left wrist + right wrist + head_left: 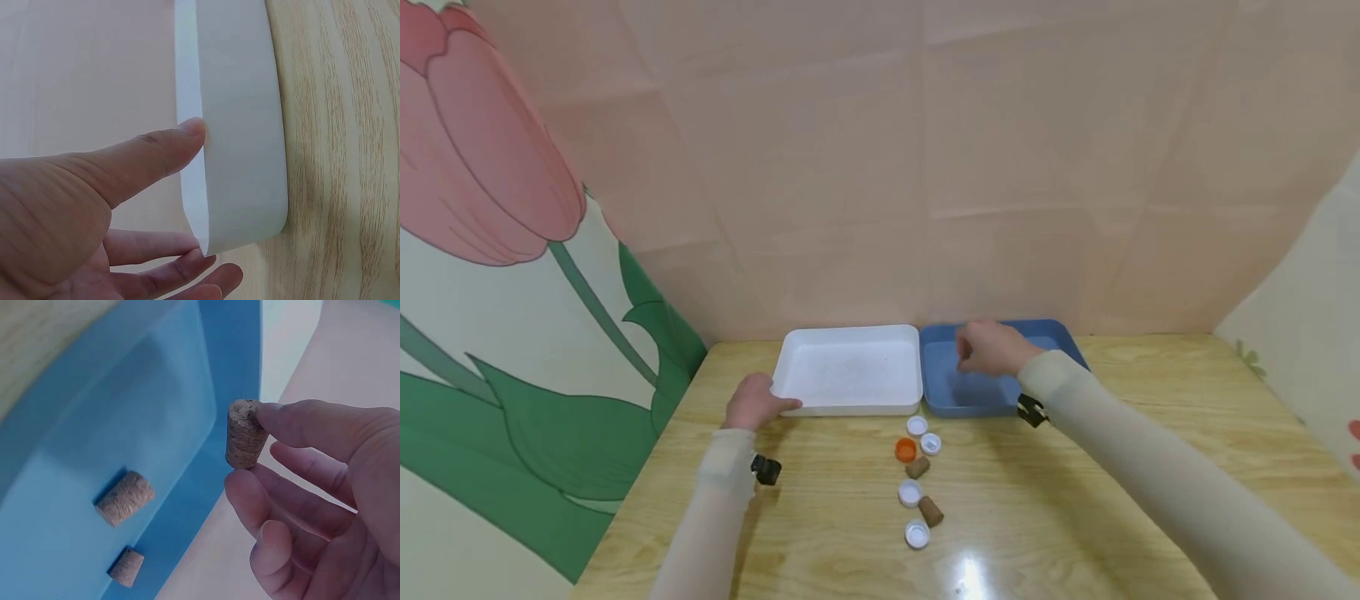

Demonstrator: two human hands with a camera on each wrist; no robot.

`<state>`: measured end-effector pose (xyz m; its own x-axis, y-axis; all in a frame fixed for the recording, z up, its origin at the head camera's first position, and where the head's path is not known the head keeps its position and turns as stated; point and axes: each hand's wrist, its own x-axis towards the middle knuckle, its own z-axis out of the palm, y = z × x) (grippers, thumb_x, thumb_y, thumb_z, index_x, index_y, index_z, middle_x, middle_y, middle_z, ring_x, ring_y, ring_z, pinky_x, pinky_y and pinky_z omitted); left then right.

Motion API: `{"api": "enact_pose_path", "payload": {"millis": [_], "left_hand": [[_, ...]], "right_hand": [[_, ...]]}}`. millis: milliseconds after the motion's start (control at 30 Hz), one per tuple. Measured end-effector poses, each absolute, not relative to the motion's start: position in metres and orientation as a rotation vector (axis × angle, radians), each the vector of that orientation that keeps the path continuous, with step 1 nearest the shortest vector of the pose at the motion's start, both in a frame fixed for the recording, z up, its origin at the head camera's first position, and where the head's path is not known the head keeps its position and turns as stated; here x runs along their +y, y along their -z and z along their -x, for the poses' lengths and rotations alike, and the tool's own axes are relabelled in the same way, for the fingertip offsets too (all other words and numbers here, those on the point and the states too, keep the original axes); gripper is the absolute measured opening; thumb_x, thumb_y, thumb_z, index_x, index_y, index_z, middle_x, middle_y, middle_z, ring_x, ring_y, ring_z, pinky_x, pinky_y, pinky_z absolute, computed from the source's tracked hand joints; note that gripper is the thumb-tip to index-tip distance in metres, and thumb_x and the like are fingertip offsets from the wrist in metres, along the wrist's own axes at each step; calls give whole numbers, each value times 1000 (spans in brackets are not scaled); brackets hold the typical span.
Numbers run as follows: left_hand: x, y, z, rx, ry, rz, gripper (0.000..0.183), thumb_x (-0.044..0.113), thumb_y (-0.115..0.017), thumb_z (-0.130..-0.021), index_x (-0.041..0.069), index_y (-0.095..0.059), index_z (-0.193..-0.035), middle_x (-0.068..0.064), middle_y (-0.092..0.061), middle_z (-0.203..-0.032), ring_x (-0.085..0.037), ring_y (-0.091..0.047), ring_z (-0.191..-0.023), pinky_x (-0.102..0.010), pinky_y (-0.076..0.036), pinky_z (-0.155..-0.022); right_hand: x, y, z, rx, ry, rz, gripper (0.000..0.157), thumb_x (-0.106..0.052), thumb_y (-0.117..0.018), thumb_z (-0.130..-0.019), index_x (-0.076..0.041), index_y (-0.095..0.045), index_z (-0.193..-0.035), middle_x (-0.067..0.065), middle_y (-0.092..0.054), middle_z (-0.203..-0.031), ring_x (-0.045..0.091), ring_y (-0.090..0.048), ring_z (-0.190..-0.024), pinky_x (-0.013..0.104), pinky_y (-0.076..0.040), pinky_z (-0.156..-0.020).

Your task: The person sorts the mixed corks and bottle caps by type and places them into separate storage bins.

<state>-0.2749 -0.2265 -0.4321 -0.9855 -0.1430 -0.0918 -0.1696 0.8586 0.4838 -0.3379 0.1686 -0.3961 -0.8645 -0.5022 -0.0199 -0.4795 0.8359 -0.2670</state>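
My right hand (992, 348) is over the blue tray (970, 411), pinching a cork stopper (245, 434) between thumb and fingertips. Beneath it, two more corks, one larger (125, 497) and one smaller (127, 567), lie on the blue tray's floor in the right wrist view. My left hand (756, 403) grips the near left corner of the white tray (850, 411). Its thumb (165, 150) presses the near rim and other fingers touch round the corner.
On the wooden table (835, 517) before the trays lie white caps (917, 534), an orange cap (906, 450) and two corks, one (917, 467) nearer the trays and another (931, 511) closer to me. A pinkish sheet (850, 167) hangs behind.
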Motion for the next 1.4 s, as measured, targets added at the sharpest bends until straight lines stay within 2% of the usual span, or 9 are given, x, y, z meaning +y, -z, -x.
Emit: {"api": "enact_pose_path", "payload": {"millis": [333, 667, 867, 933, 1000, 1133, 1200, 1333, 1400], "left_hand": [[-229, 434, 272, 2988, -796, 221, 50, 31, -85, -77, 8, -41, -68, -1, -33, -66, -17, -34, -61, -31, -31, -55], [-230, 435, 270, 2983, -820, 257, 45, 29, -86, -77, 6, -47, -72, -2, -36, -69, -18, -37, -63, -32, -32, -56], [-229, 435, 270, 2979, -830, 242, 46, 29, -86, -77, 6, -47, -71, -1, -34, -67, -17, -36, -62, -31, -31, -56], [-230, 435, 271, 2984, -830, 229, 47, 29, -86, -77, 6, -46, -70, -1, -34, -66, -17, -35, -61, -31, -31, -55], [-230, 436, 271, 2986, -829, 222, 48, 29, -86, -77, 7, -44, -68, -1, -33, -66, -17, -35, -61, -30, -31, -55], [-231, 434, 272, 2988, -832, 214, 51, 30, -86, -77, 9, -40, -66, 0, -32, -65, -17, -34, -59, -30, -31, -54], [-230, 433, 273, 2986, -834, 218, 51, 30, -86, -77, 8, -41, -66, -1, -32, -65, -17, -34, -60, -30, -31, -54], [-230, 433, 273, 2982, -827, 226, 52, 30, -86, -77, 9, -40, -66, -1, -32, -65, -17, -34, -60, -30, -31, -55], [-231, 433, 273, 2983, -826, 228, 53, 31, -86, -77, 9, -39, -66, -1, -31, -65, -17, -34, -60, -30, -31, -55]], "right_hand": [[168, 402, 358, 2932, 442, 746, 20, -14, -83, -76, -9, -64, -82, 2, -62, -81, 21, -57, -75, 39, -48, -70], [169, 413, 370, 2900, 466, 574, 13, -5, -73, -78, -9, -64, -86, 5, -62, -88, 24, -57, -81, 40, -49, -71], [165, 418, 371, 2876, 428, 480, 15, -4, -71, -75, -10, -64, -87, 6, -63, -90, 26, -57, -80, 42, -48, -68], [163, 419, 371, 2864, 410, 454, 17, -5, -74, -75, -10, -63, -87, 6, -62, -92, 26, -57, -80, 46, -48, -70], [161, 420, 371, 2860, 389, 410, 19, -8, -76, -74, -11, -63, -87, 6, -62, -93, 27, -57, -82, 55, -47, -76], [158, 421, 372, 2847, 351, 370, 22, -14, -81, -74, -12, -63, -86, 6, -61, -95, 28, -57, -84, 75, -37, -87], [157, 421, 373, 2840, 341, 376, 21, -14, -81, -75, -12, -63, -85, 6, -61, -95, 28, -57, -84, 72, -40, -87], [155, 422, 374, 2828, 328, 382, 20, -13, -80, -77, -12, -62, -84, 7, -58, -94, 27, -56, -82, 59, -46, -79], [153, 422, 374, 2829, 321, 371, 21, -13, -81, -76, -12, -61, -84, 8, -58, -95, 28, -56, -82, 61, -44, -79]]}}
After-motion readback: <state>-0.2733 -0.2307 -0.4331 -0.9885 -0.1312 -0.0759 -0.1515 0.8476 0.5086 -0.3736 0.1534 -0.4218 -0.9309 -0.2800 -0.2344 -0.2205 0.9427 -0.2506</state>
